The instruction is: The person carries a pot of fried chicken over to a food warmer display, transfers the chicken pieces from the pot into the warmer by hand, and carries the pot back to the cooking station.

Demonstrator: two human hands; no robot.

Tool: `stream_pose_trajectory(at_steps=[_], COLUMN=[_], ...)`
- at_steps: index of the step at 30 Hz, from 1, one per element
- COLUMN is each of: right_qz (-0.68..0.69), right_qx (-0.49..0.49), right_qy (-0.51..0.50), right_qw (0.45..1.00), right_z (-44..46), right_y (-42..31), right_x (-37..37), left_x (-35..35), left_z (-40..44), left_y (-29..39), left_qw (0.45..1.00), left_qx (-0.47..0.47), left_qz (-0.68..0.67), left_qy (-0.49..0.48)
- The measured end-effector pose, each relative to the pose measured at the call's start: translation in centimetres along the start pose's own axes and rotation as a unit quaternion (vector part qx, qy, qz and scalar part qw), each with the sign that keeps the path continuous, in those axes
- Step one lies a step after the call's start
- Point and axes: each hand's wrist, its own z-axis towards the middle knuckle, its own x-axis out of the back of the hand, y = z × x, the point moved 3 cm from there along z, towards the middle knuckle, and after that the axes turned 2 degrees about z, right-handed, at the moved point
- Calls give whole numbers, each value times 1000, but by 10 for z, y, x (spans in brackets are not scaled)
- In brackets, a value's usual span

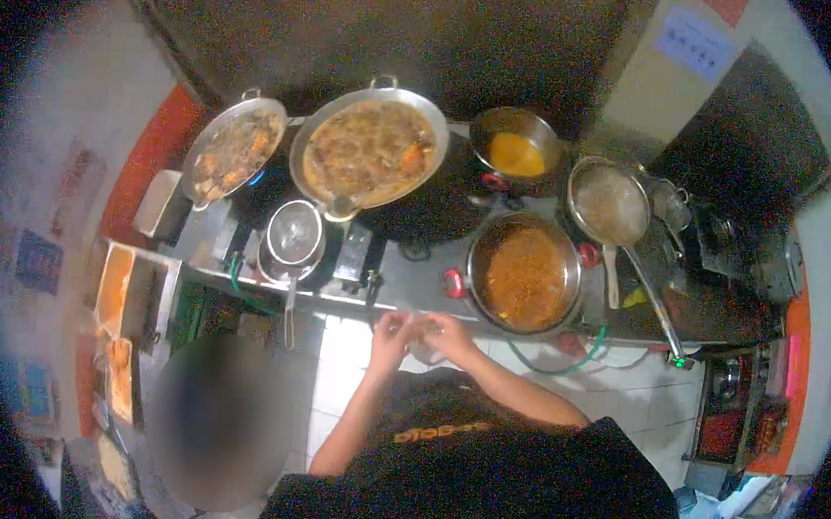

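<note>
My left hand (393,335) and my right hand (442,334) meet in front of my chest, just before the stove counter's front edge. Their fingertips are drawn together in a pinch. Anything between them is too small and blurred to make out. Beyond my hands to the right, a pot (525,273) with red handles holds an orange-brown grainy mixture. To the left, a round strainer (296,233) rests over a pot, its handle (289,319) jutting over the edge. Behind stands a large two-handled wok (299,159) of bubbling brown liquid and orange pieces.
Another wok (195,159) with frying pieces stands back left beside a blue flame. At the back is a pan (483,131) of yellow liquid. Right of it, a long-handled strainer (612,202) extends past the counter's edge. Rectangular trays (143,292) line the left. A blurred figure (221,423) is close at left.
</note>
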Motion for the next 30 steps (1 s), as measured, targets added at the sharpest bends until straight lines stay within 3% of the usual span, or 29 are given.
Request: stream_pose_trajectory(at_steps=[2, 4, 6, 7, 8, 9, 10, 12, 14, 15, 18, 20, 22, 23, 24, 25, 26, 28, 29, 30], right_qz=[-42, -89, -46, -50, -92, -82, -91, -99, -301, -297, -418, -419, -389, -356, -297, -118, -120, -217, -166, -165], right_qx=[1, -33, 4, 63, 56, 7, 59, 109, -13, -16, 62, 111, 196, 229, 232, 168, 168, 39, -83, -83], right_qy=[20, 35, -84, -152, -201, -285, -311, -308, -372, -361, -306, -315, -335, -337, -328, -282, -280, -308, -333, -331], right_qw=[999, 995, 995, 985, 974, 955, 944, 940, 878, 884, 853, 845, 836, 841, 866, 937, 938, 925, 925, 925], right_z=[-6, -31, -50, -58, -65, -67, -65, -60, -59, -61, -59, -58, -55, -56, -58, -62, -66, -88, -98, -100], right_y=[8, -21, -32, -36, -29, -18, 8, 48, 72, 74, 76, 78, 79, 81, 85, 85, 86, 37, 14, 14], right_x=[30, 67, 87, 90, 87, 81, 72, 54, 41, 39, 32, 31, 31, 34, 37, 49, 53, 63, 65, 62], left_x=[-6, 2, 1, 5, 6, 7, 4, -17, -51, -45, -62, -70, -71, -71, -70, -67, -64, -55, -54, -52], left_z=[-11, -19, -37, -39, -41, -46, -39, -30, -28, -11, -10, -9, -9, -16, -22, -24, -24, -17, -19, -19], left_y=[6, -10, -36, -85, -132, -142, -145, -122, -69, -101, -93, -84, -81, -66, -54, -46, -44, -63, -62, -61], left_qw=[1000, 966, 880, 867, 839, 824, 800, 860, 872, 869, 899, 814, 894, 864, 863, 879, 893, 866, 887, 906], left_qx=[0, -82, 11, 37, 65, 63, 55, -2, 85, -9, -55, -179, -38, -109, -112, -85, -58, -74, -67, -60], left_qz=[3, 233, 385, 326, 264, 333, 404, 390, 403, 421, 332, 418, 374, 440, 439, 418, 395, 418, 380, 341], left_qy=[-7, -76, -277, -376, -471, -454, -440, -329, -264, -259, -278, -361, -241, -219, -222, -216, -209, -262, -252, -242])
